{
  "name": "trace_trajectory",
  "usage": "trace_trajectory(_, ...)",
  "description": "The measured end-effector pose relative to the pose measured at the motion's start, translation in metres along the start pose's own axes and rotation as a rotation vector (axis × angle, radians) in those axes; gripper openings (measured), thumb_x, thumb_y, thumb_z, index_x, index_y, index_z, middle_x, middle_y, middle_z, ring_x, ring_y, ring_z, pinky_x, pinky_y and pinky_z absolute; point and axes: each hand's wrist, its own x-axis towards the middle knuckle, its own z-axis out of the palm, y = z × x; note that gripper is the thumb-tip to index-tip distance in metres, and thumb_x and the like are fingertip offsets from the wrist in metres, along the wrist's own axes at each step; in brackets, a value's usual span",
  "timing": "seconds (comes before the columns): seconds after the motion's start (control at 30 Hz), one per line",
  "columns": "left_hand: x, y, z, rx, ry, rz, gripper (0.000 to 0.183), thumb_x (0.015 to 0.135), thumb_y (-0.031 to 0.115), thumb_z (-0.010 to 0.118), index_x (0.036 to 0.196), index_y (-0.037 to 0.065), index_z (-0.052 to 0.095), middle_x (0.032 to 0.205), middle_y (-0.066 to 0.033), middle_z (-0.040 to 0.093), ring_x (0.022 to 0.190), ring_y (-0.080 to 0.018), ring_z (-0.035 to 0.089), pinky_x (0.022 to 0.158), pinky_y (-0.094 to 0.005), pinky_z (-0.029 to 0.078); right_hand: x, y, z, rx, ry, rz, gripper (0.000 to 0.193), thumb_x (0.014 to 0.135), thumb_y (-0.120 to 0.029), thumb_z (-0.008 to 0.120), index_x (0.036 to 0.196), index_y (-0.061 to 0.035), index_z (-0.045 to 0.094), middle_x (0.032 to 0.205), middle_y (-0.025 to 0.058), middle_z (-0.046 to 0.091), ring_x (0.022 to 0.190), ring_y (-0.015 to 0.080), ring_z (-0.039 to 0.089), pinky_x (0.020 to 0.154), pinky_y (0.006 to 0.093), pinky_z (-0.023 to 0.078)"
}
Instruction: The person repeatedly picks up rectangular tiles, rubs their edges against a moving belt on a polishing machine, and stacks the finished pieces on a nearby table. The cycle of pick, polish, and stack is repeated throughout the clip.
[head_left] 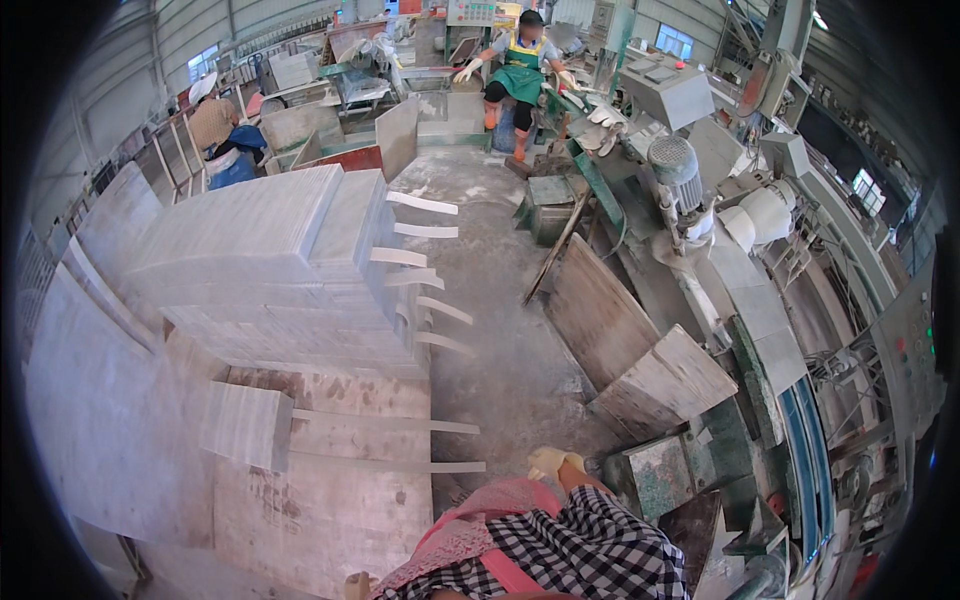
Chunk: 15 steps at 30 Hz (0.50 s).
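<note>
My right hand [552, 462], in a cream glove, hangs over the grey floor just right of a wooden board. Its fingers bend down out of sight, and I see nothing in it. Of my left hand [357, 586] only a small gloved part shows at the lower edge, next to the board, its fingers mostly hidden. Left of me, a short stack of pale stone tiles [240, 425] lies on the wooden board [330, 500], with two white strips [390, 465] running out from it. Beyond is a large block of stacked pale slabs [270, 240], several white strips jutting from its right side.
At right stand machines with a motor [675, 165], a blue-edged conveyor rail [805, 450] and a control panel [910, 350]. Wooden boards [610, 300] lean beside them. A person in a green apron [520, 70] sits at the back; another [220, 130] is at far left.
</note>
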Motion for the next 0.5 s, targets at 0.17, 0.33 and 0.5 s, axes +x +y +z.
trace_trajectory(0.17, -0.056, -0.035, 0.054, 1.691, 0.382, 0.298, 0.07, 0.086, 0.028, 0.065, 0.149, 0.011, 0.041, 0.133, -0.0173, 0.057, 0.128, -0.0295, 0.052, 0.106, -0.0403, 0.043, -0.065, 0.071, 0.076, -0.384, 0.104, -0.205, 0.04, 0.097, -0.029, 0.046, 0.118, 0.0002, 0.063, 0.113, 0.0171, 0.071, 0.108, 0.0283, 0.067, 0.091, 0.0371, 0.053)
trace_trajectory(0.33, 0.005, -0.017, 0.05, -0.097, -0.139, -0.425, 0.042, 0.087, 0.028, 0.063, 0.119, 0.0, 0.056, 0.103, -0.0157, 0.066, 0.096, -0.0251, 0.061, 0.085, -0.0366, 0.049, -0.147, 0.109, 0.107, 0.665, 0.06, 0.423, 0.04, 0.096, -0.028, 0.049, 0.118, 0.0009, 0.063, 0.11, 0.0176, 0.072, 0.105, 0.0271, 0.068, 0.091, 0.0367, 0.054)
trace_trajectory(0.5, 0.075, 0.05, 0.034, -0.5, -0.105, -0.541, 0.034, 0.089, 0.027, 0.061, 0.102, -0.005, 0.063, 0.087, -0.0154, 0.072, 0.078, -0.0213, 0.067, 0.07, -0.0336, 0.053, -0.178, 0.114, 0.106, 0.6, 0.227, 0.538, 0.034, 0.094, -0.024, 0.05, 0.105, 0.0034, 0.067, 0.105, 0.018, 0.073, 0.101, 0.027, 0.069, 0.089, 0.0362, 0.054)
